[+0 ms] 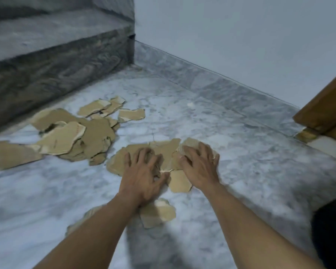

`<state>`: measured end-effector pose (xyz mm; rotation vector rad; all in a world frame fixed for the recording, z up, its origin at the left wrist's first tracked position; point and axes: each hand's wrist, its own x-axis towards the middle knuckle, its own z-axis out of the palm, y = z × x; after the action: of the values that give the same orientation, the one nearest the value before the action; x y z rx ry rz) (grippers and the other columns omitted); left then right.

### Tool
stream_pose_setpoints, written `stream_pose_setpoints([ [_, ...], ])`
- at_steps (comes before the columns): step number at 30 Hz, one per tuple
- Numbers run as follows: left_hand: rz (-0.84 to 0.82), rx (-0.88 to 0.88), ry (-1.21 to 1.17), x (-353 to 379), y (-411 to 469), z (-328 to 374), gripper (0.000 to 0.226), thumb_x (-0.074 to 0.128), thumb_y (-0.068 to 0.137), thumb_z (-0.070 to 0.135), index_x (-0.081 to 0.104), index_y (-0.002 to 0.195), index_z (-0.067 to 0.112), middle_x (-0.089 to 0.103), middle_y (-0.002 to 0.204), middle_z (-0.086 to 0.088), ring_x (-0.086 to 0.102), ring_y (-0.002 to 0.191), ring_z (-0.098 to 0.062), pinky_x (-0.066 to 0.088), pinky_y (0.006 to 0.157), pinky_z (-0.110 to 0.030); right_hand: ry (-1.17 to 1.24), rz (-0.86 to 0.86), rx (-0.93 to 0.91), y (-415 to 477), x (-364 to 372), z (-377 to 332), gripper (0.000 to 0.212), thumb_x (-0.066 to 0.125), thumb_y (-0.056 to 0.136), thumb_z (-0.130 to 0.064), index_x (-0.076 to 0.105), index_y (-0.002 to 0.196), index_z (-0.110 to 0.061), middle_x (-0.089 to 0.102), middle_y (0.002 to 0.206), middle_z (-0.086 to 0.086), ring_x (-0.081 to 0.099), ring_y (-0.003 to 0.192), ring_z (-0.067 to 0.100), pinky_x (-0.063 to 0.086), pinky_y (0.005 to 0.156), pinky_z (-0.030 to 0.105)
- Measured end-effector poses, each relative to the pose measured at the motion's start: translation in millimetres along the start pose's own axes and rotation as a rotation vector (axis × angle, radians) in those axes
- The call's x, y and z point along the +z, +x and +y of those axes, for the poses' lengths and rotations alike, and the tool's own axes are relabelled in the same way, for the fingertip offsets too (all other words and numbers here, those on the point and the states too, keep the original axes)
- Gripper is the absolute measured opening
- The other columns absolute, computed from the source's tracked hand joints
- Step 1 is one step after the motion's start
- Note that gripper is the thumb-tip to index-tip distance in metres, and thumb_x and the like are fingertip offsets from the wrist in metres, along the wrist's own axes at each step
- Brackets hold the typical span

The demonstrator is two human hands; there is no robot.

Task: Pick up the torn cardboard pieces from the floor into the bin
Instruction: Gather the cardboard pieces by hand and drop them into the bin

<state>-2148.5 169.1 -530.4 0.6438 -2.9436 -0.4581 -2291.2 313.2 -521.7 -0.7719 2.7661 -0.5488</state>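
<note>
Head view, single frame, some motion blur at the hands.

- Your left hand (142, 171) lies palm down on the near cluster of torn cardboard (164, 150). Its fingers are spread and bent a little at the tips, pressing on the top pieces. No piece is visibly pinched or lifted.
- Your right hand (200, 167) lies palm down on the right edge of the same cluster, fingers splayed and nearly flat. It is touching the cardboard, not closed round it.
- The cluster lies flat on the marble floor (250, 171), between and under both hands.
- A single piece (157, 212) lies on the floor just beside your left wrist, on the near side.
- The larger heap (66, 136) lies on the floor to the left, well apart from your hands and close to the stone step (56, 61).
- A wooden door frame (326, 107) stands at the right, against the wall (241, 35).
- There is a dark shape at the lower right; you cannot tell what it is.
</note>
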Motion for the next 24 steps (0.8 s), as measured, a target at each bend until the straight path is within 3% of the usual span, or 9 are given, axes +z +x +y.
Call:
stream_pose_setpoints([
  [3, -0.038, -0.027, -0.109, -12.0, -35.8, 0.0, 0.075, 0.024, 0.085, 0.083, 0.040, 0.145, 0.041, -0.005, 0.170, 0.002, -0.003, 0.156, -0.025, -0.004, 0.123, -0.055, 0.016, -0.043, 0.035, -32.1, 9.0, -16.9, 0.061, 0.031, 0.091, -0.078, 0.043, 0.140, -0.044, 0.010, 0.168, 0.001, -0.005, 0.154, 0.030, -0.010, 0.119, 0.060],
  [6, -0.176, -0.044, -0.044, -19.6, -73.9, -5.5, 0.117, 0.023, 0.062, 0.106, 0.004, 0.159, 0.044, -0.019, 0.165, 0.012, -0.023, 0.153, -0.031, -0.021, 0.116, -0.061, -0.046, -0.031, -0.012, -51.2, 17.1, -21.3, 0.075, 0.032, 0.082, -0.086, 0.039, 0.139, -0.039, 0.026, 0.159, -0.005, 0.006, 0.151, 0.030, -0.003, 0.119, 0.061],
  [9, -0.188, -0.029, 0.075, -18.0, -101.5, -14.3, 0.136, 0.028, 0.056, 0.108, -0.014, 0.160, 0.032, -0.014, 0.168, 0.005, -0.022, 0.153, -0.032, -0.018, 0.119, -0.059, -0.121, -0.001, -0.045, -66.2, 22.0, -29.9, 0.081, 0.032, 0.084, -0.083, 0.028, 0.150, -0.035, 0.030, 0.151, -0.005, 0.019, 0.141, 0.028, 0.006, 0.117, 0.059],
  [12, -0.063, 0.058, -0.097, -27.6, -104.8, -10.4, 0.131, 0.046, 0.066, 0.098, 0.001, 0.162, 0.022, 0.015, 0.168, -0.002, 0.006, 0.154, -0.023, 0.003, 0.126, -0.050, -0.100, -0.036, -0.087, -79.0, 24.5, -39.2, 0.064, 0.039, 0.093, -0.066, 0.033, 0.150, -0.037, 0.033, 0.143, -0.002, 0.021, 0.137, 0.029, 0.009, 0.117, 0.060],
  [14, 0.106, 0.034, -0.130, -33.2, -108.2, -10.7, 0.124, 0.040, 0.067, 0.099, 0.010, 0.162, 0.024, 0.025, 0.164, -0.003, 0.010, 0.154, -0.022, 0.005, 0.125, -0.054, -0.046, -0.022, -0.118, -79.4, 22.3, -36.8, 0.063, 0.049, 0.091, -0.064, 0.036, 0.148, -0.043, 0.031, 0.146, -0.003, 0.019, 0.143, 0.029, 0.009, 0.118, 0.059],
  [16, 0.195, -0.137, -0.081, -37.1, -122.1, -18.5, 0.123, 0.032, 0.066, 0.101, 0.003, 0.162, 0.031, 0.014, 0.168, -0.002, -0.004, 0.156, -0.029, -0.012, 0.121, -0.060, -0.009, -0.016, -0.054, -79.3, 16.9, -31.1, 0.080, 0.053, 0.084, -0.074, 0.023, 0.154, -0.049, 0.014, 0.163, -0.002, 0.001, 0.154, 0.030, -0.001, 0.120, 0.063],
  [19, -0.011, -0.305, -0.066, -35.2, -150.9, -29.3, 0.135, 0.025, 0.058, 0.108, -0.021, 0.158, 0.030, -0.019, 0.168, -0.004, -0.023, 0.152, -0.034, -0.015, 0.119, -0.061, -0.054, -0.132, 0.128, -86.8, 15.1, -31.6, 0.090, 0.034, 0.088, -0.082, -0.002, 0.160, -0.042, -0.013, 0.170, 0.002, -0.020, 0.154, 0.027, -0.016, 0.116, 0.066],
  [21, -0.090, -0.292, -0.028, -26.9, -152.0, -26.9, 0.143, 0.021, 0.054, 0.110, -0.024, 0.157, 0.022, -0.023, 0.166, -0.009, -0.026, 0.152, -0.033, -0.011, 0.122, -0.057, -0.126, -0.184, 0.054, -97.0, 23.0, -41.4, 0.081, 0.025, 0.096, -0.073, -0.002, 0.162, -0.035, -0.011, 0.170, 0.002, -0.018, 0.155, 0.027, -0.015, 0.117, 0.063],
  [24, -0.046, -0.308, -0.027, -18.9, -140.5, -18.0, 0.148, 0.023, 0.053, 0.110, -0.010, 0.161, 0.014, -0.003, 0.170, -0.010, -0.007, 0.155, -0.033, 0.002, 0.124, -0.052, -0.101, -0.068, -0.053, -108.8, 31.0, -61.3, 0.083, 0.042, 0.095, -0.064, 0.011, 0.162, -0.025, 0.017, 0.167, 0.005, 0.010, 0.152, 0.032, 0.007, 0.122, 0.055],
])
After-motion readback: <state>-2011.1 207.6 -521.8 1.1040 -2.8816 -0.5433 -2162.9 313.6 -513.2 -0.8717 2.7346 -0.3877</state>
